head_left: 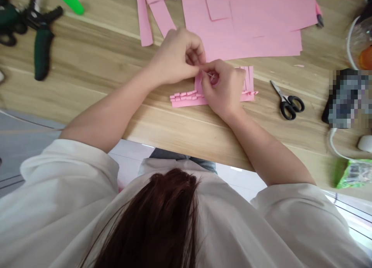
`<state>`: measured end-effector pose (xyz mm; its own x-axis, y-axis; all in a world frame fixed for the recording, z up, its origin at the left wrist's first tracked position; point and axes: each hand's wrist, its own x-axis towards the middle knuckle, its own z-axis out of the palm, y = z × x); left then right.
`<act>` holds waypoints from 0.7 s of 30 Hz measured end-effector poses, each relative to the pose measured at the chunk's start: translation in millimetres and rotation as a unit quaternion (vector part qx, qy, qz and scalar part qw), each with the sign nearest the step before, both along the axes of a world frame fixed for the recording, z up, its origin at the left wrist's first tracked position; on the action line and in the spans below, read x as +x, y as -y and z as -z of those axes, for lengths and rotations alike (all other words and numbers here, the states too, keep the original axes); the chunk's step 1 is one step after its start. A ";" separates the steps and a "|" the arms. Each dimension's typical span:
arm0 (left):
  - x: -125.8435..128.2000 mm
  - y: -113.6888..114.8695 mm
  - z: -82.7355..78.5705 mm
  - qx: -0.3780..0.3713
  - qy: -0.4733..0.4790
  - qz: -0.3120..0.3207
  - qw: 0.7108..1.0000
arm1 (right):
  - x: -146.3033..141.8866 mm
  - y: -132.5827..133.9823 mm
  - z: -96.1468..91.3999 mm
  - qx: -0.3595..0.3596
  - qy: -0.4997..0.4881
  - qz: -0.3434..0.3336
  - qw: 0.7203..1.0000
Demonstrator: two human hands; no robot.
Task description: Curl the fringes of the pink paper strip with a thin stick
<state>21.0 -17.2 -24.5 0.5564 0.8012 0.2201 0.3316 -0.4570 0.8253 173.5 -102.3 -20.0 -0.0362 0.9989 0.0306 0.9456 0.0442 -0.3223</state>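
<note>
Dark hair [151, 225] lies nearest, and beyond it the left hand [177, 56] and right hand [223, 89] press their grips together, pinching a thin pale strip [211, 76] above a fringed pink paper [188, 102] on the wooden counter [87, 101].

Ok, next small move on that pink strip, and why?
Probably a small turn of the thin white stick, to tighten the paper there. The fingers of the left hand and right hand both pinch at it, and the pink fringed strip lies right under them, with loose narrow strips at its right end.
</note>
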 end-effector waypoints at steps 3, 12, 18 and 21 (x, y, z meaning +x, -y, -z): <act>0.5 -2.5 3.4 -0.024 -0.013 0.003 1.000 | -2.8 0.0 -0.3 0.007 -0.021 0.012 1.000; -3.9 8.5 -9.8 -0.009 -0.040 0.022 0.999 | -8.7 13.4 -1.2 0.108 -0.031 0.000 0.994; -0.5 15.2 -10.4 -0.049 -0.011 0.047 0.998 | 7.3 20.6 -1.9 0.131 -0.024 -0.016 0.991; 2.2 20.3 -9.8 -0.050 -0.025 0.065 0.996 | 16.8 24.6 3.2 0.134 -0.042 -0.025 0.990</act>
